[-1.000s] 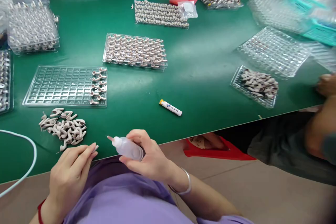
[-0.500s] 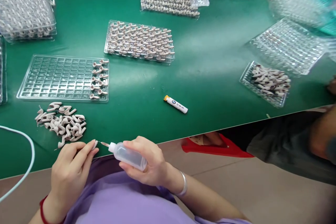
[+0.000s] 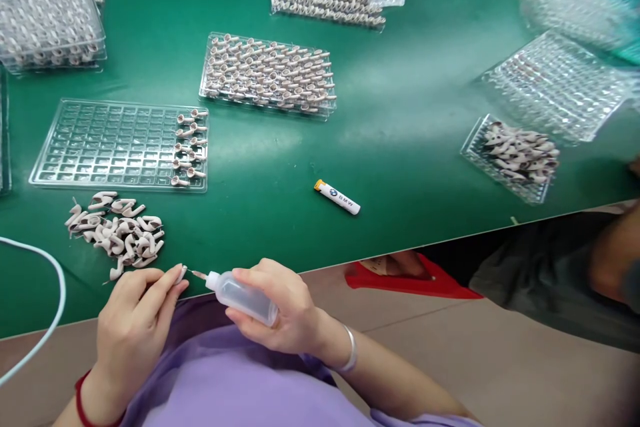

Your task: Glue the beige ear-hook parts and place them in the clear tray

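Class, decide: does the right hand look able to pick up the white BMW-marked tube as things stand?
Probably not right now: the right hand is gripping a translucent bottle. Otherwise, the way looks free across the green tabletop to the white tube.

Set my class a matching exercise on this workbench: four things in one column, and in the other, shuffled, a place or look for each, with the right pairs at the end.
Things:
1. squeeze bottle
2. small pale piece
3. BMW-marked cylinder
4. loose curved pieces

Places and looks:
A. heaped on the green tabletop
B. pinched in the left hand
C. held in the right hand
D. white with an orange end

Pairs: 1-C, 2-B, 3-D, 4-A
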Tool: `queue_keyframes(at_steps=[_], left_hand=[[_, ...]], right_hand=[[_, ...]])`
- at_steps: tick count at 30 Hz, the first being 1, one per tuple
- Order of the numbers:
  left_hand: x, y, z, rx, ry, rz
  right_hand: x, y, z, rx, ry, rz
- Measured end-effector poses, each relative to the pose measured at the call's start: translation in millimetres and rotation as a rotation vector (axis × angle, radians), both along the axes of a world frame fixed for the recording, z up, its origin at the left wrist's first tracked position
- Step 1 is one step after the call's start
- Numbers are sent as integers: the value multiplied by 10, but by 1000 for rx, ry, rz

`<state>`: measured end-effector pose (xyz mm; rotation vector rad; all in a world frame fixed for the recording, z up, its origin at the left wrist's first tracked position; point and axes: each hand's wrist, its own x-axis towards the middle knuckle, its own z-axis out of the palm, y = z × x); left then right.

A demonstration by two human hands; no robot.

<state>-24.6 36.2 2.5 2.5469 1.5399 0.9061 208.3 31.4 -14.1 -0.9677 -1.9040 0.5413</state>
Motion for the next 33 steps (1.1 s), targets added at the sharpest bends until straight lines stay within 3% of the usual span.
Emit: queue_keyframes(at_steps=[33], left_hand=[[3,1,0,-15,-23,15]], right_hand=[[23,-9,-3,-23,36,3]])
